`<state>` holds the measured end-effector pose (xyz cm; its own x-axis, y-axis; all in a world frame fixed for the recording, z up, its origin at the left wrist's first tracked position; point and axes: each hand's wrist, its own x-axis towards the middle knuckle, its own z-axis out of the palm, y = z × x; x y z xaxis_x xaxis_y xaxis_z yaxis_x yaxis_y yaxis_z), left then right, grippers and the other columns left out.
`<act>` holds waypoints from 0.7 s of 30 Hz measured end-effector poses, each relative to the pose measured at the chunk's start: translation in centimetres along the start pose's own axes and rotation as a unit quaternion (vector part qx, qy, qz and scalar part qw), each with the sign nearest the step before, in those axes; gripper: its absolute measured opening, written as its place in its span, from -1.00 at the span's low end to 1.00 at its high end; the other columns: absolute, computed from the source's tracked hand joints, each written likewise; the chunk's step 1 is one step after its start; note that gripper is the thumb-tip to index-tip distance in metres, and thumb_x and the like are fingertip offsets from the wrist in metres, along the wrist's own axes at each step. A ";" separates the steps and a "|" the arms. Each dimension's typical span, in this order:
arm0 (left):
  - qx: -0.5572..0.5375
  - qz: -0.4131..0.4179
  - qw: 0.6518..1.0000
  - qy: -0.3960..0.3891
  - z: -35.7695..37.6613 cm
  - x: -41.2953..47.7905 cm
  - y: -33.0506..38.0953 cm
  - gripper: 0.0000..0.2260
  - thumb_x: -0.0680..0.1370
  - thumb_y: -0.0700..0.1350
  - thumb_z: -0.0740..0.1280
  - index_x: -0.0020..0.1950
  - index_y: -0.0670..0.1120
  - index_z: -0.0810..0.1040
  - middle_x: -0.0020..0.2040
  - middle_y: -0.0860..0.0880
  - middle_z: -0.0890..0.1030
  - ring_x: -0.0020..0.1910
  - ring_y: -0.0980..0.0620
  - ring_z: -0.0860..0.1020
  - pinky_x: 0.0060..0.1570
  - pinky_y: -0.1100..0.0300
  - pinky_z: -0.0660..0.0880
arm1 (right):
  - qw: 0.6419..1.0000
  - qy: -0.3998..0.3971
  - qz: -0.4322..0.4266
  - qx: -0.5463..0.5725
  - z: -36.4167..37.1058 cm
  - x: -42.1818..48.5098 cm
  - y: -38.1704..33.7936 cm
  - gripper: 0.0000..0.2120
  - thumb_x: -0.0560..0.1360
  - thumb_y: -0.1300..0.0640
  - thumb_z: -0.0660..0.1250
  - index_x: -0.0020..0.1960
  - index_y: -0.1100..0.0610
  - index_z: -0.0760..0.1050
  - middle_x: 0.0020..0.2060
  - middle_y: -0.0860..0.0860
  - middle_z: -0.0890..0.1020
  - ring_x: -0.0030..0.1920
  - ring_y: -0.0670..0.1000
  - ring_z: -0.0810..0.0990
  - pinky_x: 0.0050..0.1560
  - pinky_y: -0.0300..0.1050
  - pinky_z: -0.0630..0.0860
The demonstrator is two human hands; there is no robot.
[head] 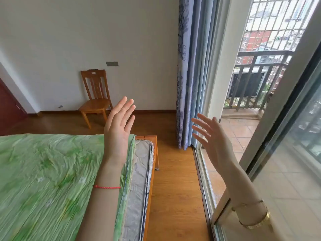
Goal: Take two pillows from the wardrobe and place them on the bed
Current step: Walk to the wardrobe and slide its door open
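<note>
Left hand (118, 129) and right hand (212, 138) spread, holding nothing | bed (48, 180) beside us, no pillows or wardrobe in view | step: fetching not begun | next: we turn toward the wardrobe

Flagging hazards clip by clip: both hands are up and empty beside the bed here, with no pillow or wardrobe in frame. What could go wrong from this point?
1. The open left hand and right hand hold nothing, and no wardrobe shows, so the person must turn away to find it.
2. The raised door track runs along the narrow floor strip beside the bed: a likely trip point.
3. The green sheet lies wrinkled, so pillows may sit unevenly.
</note>
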<state>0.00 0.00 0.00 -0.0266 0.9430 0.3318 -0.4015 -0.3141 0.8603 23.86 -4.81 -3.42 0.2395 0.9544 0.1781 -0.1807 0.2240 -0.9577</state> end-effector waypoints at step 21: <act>0.001 -0.046 0.999 0.000 3.0 18.9 -12.7 -0.67 0.71 -0.13 0.08 0.45 -0.05 0.45 0.37 -0.01 0.59 0.39 0.07 0.53 0.47 0.00 0.36 | 0.999 0.026 0.032 0.015 -4.0 21.9 6.0 -0.53 0.69 -0.05 -0.06 0.44 0.13 0.39 0.34 0.09 0.55 0.36 0.08 0.52 0.46 0.19 0.34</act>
<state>7.35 21.51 -3.51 0.0108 0.9677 0.2520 -0.3996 -0.2269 0.8882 31.80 16.60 -6.14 0.2752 0.9557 0.1045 -0.2251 0.1697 -0.9594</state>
